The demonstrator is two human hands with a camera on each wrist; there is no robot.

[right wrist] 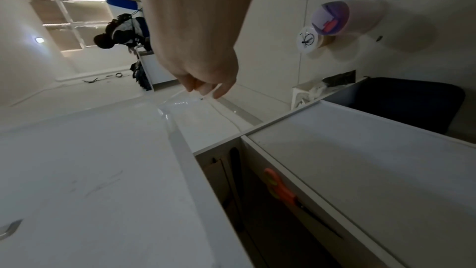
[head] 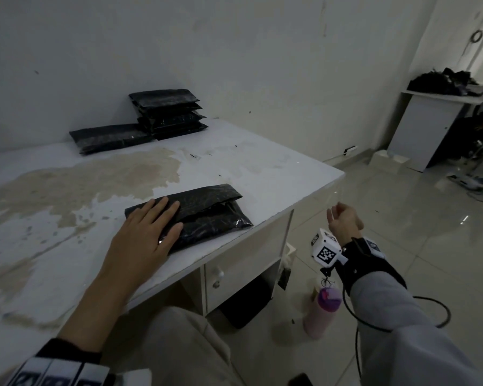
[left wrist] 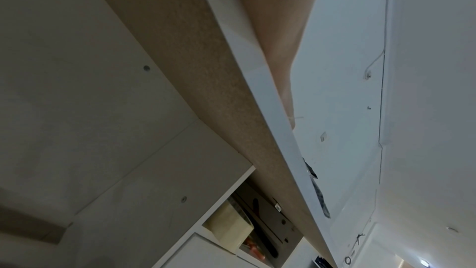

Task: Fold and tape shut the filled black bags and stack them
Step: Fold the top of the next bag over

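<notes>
Flat on a folded black bag [head: 207, 215], the left hand [head: 145, 232] lies with straight, spread fingers pressing the bag's left end down near the desk's [head: 276, 174] front right edge; the bag's top flap is folded over, its right end gaping a little. Off the desk's right corner, the right hand [head: 345, 221] hangs in the air with fingers curled, pinching a strip of clear tape [right wrist: 180, 99] that runs from the fingertips to the desk's edge, as the right wrist view shows; a black wrist strap [head: 368, 263] carries a white marker cube [head: 326, 247]. Below that arm, a pink bottle with a purple lid [head: 322, 313] stands on the tiled floor [head: 402, 218] beside a roll of tape [right wrist: 309, 39]. Along the desk's far edge, against the wall, four black bags sit in a stack [head: 169, 112]; another black bag [head: 109, 137] lies flat just left of it, touching the stack's base. A brown, worn patch [head: 81, 185] spreads over the desk's middle.
</notes>
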